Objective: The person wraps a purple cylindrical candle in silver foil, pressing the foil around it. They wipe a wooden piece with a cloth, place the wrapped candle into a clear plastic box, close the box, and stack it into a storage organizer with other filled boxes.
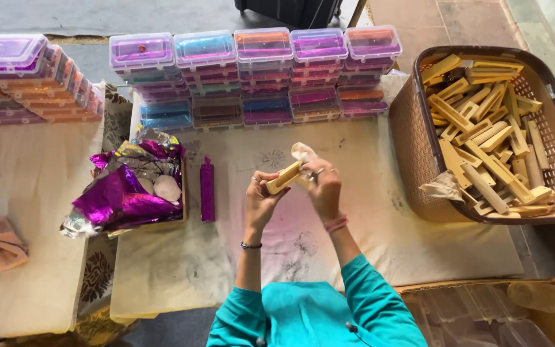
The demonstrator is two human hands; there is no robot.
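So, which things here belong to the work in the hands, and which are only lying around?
In use:
- left hand
- right hand
- yellow bar
- clear wrapper
- basket of similar bars
- purple foil sheets
- wrapped purple bar

Lying about:
- stacked plastic boxes
- pink cloth

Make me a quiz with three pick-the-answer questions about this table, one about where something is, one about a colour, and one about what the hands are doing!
1. Where is the basket of yellow bars?
A. on the person's right
B. on the person's left
C. under the table

2. What colour is the wrapped stick lying on the cloth?
A. green
B. purple
C. white

3. What are both hands doing?
A. resting flat
B. holding a yellow bar
C. opening a box

Answers: A, it sits at the right edge; B, its foil is shiny purple; B, left hand and right hand grip it together.
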